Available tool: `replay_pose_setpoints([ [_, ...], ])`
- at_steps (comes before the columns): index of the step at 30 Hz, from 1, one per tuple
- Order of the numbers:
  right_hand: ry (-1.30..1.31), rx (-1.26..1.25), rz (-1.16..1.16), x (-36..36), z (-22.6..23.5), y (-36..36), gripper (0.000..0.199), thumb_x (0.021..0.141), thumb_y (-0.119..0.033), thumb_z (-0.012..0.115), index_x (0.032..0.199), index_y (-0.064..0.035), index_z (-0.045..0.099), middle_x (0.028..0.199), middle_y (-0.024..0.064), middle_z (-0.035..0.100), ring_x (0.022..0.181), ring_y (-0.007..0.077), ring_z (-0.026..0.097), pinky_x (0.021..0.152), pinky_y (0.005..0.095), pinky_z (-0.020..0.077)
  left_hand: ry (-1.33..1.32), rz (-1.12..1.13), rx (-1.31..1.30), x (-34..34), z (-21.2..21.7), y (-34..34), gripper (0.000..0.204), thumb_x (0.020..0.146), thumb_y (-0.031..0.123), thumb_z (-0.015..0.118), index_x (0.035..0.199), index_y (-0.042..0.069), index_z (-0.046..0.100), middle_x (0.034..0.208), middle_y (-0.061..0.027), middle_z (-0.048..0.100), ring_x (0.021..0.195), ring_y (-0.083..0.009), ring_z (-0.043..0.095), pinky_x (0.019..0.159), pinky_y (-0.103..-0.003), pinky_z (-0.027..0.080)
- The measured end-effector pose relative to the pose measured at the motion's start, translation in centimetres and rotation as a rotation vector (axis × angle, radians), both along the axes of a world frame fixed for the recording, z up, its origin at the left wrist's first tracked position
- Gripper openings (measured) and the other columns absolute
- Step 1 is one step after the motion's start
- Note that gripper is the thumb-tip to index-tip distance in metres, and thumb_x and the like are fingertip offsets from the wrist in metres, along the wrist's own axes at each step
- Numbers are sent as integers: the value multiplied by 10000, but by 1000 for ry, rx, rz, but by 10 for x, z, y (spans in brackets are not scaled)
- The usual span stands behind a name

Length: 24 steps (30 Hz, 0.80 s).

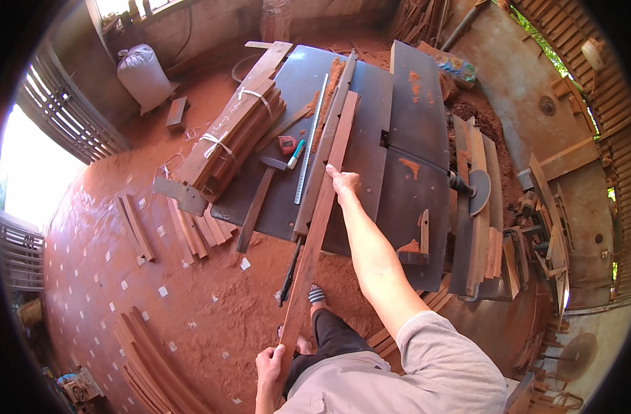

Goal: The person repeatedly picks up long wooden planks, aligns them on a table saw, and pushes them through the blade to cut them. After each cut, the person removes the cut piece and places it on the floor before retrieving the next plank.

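A long, narrow reddish-brown wooden board (314,241) slants from my body up over the dark metal machine table (360,228). Its far part lies alongside a long metal fence (338,110). My left hand (269,366) is closed round the near end, by my leg. Farther up, my right hand (344,183) grips the board's right edge, its arm stretched forward; some of its fingers are hidden. Left of the fence are a steel ruler (312,138), a red tape measure (287,144), a white and teal marker (296,154) and a wooden-handled hammer (260,196).
A tied bundle of boards (236,134) sits at the table's left. A round grey disc (479,193) stands on the right, near stacked planks (460,241). Wood strips (153,366) lie on the sawdust-covered floor (212,310). A white sack (144,77) stands far left.
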State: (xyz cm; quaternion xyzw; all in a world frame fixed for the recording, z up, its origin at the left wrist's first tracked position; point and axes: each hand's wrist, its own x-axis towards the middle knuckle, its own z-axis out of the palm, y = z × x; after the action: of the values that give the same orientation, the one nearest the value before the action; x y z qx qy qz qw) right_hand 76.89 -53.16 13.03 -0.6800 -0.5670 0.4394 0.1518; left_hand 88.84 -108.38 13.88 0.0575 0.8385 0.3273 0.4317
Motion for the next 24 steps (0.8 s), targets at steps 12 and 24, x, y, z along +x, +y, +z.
replay_pose_setpoints([
  [12,17,-80,7,-3,8,15,572,758,-462,880,1056,7,745,1297,237,658,1250,358,611,1086,455,473,-6,-7,-13,-5,-6,13,539,913,489,679,902,-45,749,767,-213,717,750,-290,710,704,-412,529],
  [24,10,-14,-19,-10,-4,28,550,760,-454,881,1002,20,744,1287,245,662,1252,360,611,1081,441,474,-25,1,-20,-10,-11,25,546,908,507,676,910,-33,758,785,-212,726,780,-292,723,735,-412,540],
])
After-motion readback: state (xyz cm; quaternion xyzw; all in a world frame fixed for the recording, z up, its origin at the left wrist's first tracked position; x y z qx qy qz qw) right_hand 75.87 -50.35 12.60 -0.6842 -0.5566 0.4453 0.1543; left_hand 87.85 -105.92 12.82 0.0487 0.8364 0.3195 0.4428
